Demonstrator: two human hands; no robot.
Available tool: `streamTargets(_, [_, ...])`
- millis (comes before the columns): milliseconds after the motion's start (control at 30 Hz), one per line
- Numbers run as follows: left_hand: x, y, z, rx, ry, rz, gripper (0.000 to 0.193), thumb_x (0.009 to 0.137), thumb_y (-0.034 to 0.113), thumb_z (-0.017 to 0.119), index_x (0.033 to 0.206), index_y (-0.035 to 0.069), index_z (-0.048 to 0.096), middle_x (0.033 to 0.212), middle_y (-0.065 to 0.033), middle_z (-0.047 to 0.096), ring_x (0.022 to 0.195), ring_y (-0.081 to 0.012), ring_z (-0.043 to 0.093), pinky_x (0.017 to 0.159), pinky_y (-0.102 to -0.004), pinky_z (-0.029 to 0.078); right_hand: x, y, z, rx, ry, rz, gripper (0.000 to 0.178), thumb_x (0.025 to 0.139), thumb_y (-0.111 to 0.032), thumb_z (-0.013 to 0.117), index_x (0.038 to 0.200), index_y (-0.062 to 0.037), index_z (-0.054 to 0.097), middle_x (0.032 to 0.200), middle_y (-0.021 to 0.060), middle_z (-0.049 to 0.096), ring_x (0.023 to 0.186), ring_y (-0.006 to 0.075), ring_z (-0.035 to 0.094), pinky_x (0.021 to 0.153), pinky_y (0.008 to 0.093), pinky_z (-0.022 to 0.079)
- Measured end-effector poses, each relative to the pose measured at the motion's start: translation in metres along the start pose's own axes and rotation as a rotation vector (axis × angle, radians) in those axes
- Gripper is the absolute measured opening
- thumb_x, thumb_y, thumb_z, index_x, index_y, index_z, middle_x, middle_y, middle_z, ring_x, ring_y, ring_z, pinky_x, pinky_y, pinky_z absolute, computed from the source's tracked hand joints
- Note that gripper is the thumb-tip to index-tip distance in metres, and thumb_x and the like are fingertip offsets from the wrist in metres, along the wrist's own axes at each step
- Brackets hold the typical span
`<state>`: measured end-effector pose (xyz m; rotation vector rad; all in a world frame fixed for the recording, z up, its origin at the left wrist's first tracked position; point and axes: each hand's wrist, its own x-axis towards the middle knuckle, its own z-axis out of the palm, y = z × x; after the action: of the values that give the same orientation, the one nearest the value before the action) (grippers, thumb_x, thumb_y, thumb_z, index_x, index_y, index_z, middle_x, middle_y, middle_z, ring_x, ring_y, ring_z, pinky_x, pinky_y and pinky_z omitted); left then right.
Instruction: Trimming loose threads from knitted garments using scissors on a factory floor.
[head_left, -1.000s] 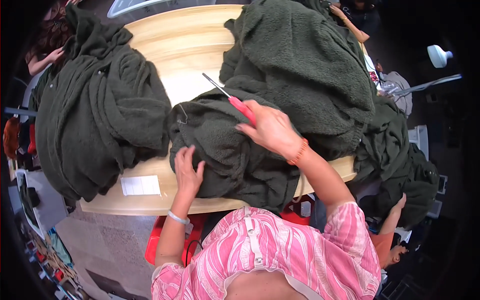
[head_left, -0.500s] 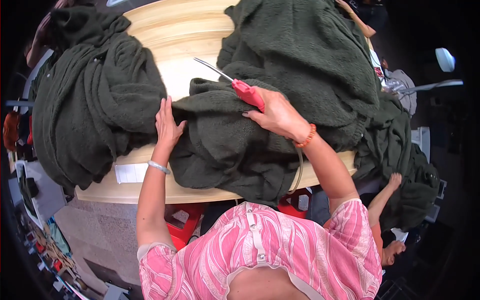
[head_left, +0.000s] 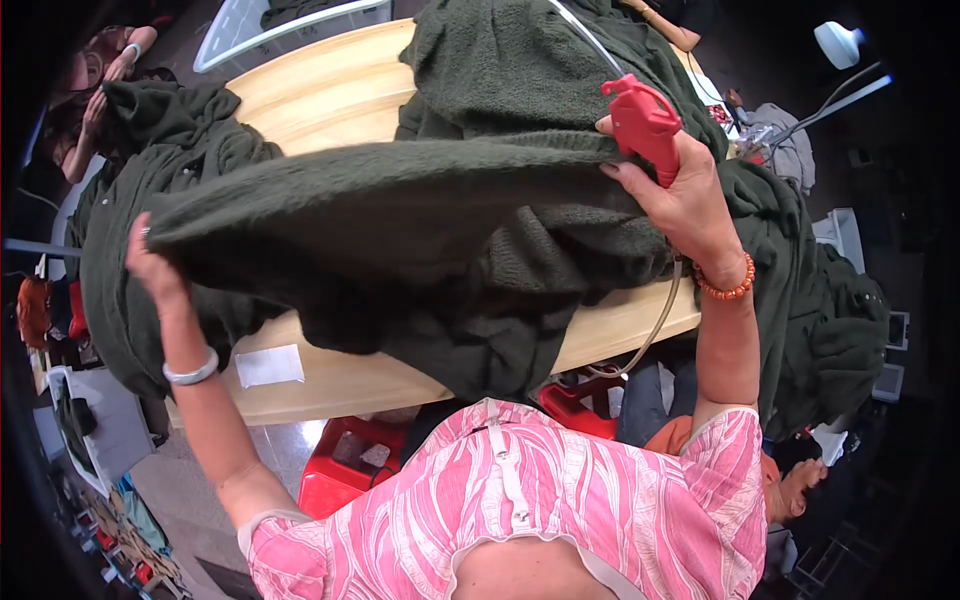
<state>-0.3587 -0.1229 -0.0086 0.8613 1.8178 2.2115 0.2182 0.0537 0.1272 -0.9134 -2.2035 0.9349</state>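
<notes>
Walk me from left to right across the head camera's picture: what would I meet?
Left hand → white paper → red tool with a thin metal tube → orange beaded bracelet → white rounded lamp-like object.

Red plastic stool (head_left: pixel 325 483) on grey floor (head_left: pixel 185 492)

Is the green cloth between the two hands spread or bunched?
Spread along its upper edge: the dark green cloth stretches between the left hand and right hand; its lower part lies rumpled.
</notes>
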Motion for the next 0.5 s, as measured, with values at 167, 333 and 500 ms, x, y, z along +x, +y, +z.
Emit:
streamTargets(167, [-0.044, 0.128, -0.001, 0.710, 0.008, 0.605, 0.043, 0.095, 0.033, 0.061, 0.120, -0.001, 0.062, 0.109, -0.0101, 0.068, 0.097, -0.0179, 0.065, 0.089, -0.0323, 0.050, -0.009, 0.001, -0.002, 0.151, 0.095, -0.074, 0.035, 0.085, 0.008, 0.060, 0.120, 0.0041, 0.060, 0.117, 0.0083, 0.065, 0.106, 0.0116, 0.059, 0.090, 0.0278, 0.052])
streamTargets(333, [-0.178, 0.088, 0.012, 0.940, -0.649, 0.747, 0.042, 0.062, 0.003, 0.072, 0.104, 0.008, 0.067, 0.101, -0.0099, 0.069, 0.086, -0.0277, 0.063, 0.075, -0.0366, 0.047, -0.048, 0.048, -0.013, -0.075, 0.148, 0.073, 0.036, 0.084, 0.002, 0.062, 0.120, 0.0026, 0.061, 0.112, 0.0107, 0.068, 0.101, 0.0153, 0.064, 0.089, 0.0292, 0.051])
streamTargets(500, [-0.316, -0.037, -0.026, 1.069, -1.098, 0.319, 0.036, 0.068, 0.007, 0.071, 0.104, 0.007, 0.066, 0.093, -0.0117, 0.059, 0.090, -0.0333, 0.057, 0.078, -0.0444, 0.046, -0.111, 0.118, -0.003, -0.398, 0.015, 0.198, 0.036, 0.077, 0.000, 0.063, 0.112, -0.0029, 0.057, 0.101, 0.0221, 0.062, 0.098, 0.0434, 0.059, 0.085, 0.0432, 0.049])
